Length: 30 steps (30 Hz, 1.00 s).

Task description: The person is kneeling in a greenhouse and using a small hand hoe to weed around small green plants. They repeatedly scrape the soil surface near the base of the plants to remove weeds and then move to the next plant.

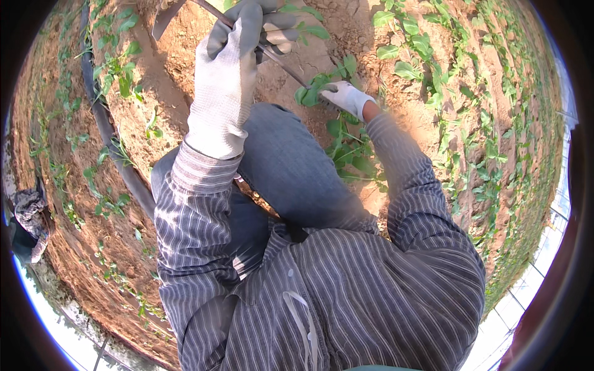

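My left hand (236,69), in a white knit glove with grey coating, is closed round the thin metal shaft (283,64) of a hand tool. A flat metal blade (165,18) shows at the upper left, partly cut off by the frame edge. The shaft slants down to the right, its lower end beside broad green leaves (306,95). At those leaves is my right hand (345,98), also gloved, its fingers curled against the plant. Whether they grip a leaf or stem, I cannot tell. More leafy plants (348,153) grow just below that hand, beside my bent knee.
A black irrigation hose (109,130) runs along the soil at left. Rows of green seedlings (420,44) stretch on the right, with small plants (121,72) on the left. A dark container with crumpled cloth (30,213) lies at far left. My jeans-clad knee (292,157) is between my arms.
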Available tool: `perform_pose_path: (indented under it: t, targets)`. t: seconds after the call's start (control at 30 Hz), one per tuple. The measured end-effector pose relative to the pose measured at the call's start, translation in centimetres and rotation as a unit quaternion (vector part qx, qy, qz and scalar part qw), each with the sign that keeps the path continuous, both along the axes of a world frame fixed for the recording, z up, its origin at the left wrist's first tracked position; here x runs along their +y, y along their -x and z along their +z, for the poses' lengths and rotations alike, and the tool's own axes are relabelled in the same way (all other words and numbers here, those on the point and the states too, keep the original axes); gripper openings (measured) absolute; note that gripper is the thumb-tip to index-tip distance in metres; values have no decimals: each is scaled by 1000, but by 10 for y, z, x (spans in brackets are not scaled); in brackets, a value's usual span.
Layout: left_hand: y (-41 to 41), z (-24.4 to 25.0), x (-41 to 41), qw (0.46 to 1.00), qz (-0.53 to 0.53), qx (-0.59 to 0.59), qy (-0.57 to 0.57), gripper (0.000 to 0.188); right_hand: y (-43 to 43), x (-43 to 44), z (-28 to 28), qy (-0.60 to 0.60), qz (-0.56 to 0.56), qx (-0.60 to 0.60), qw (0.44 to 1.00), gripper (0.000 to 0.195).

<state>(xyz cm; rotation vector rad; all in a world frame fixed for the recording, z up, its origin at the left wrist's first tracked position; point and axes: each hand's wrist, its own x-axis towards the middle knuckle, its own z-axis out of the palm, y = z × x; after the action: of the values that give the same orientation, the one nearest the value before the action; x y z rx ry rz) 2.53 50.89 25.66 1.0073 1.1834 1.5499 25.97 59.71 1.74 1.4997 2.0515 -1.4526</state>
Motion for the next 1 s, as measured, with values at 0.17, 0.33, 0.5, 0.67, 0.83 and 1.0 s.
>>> perform_pose_path:
  t: [0.17, 0.33, 0.5, 0.67, 0.83, 1.0]
  targets:
    - [0, -1, -2, 1000, -1, 0, -3, 52, 21, -43, 19, -39, 189, -114, 975, 51]
    - [5, -11, 2, 1000, -6, -19, -5, 49, 14, 12, 2, -119, 86, -138, 979, 44]
    - [7, -11, 2, 1000, -5, -26, -9, 44, -8, 35, -11, -151, 38, -20, 988, 44]
    - [0, -3, 6, 993, 32, -79, 84, 35, 5, 16, -17, -161, 69, -152, 973, 44]
    - [6, -16, 6, 993, 26, -103, 44, 34, 34, 1, -6, -163, 39, -231, 959, 49]
    - [8, -6, 1, 990, 40, -119, 60, 34, 40, -3, -19, -195, -24, -199, 960, 44]
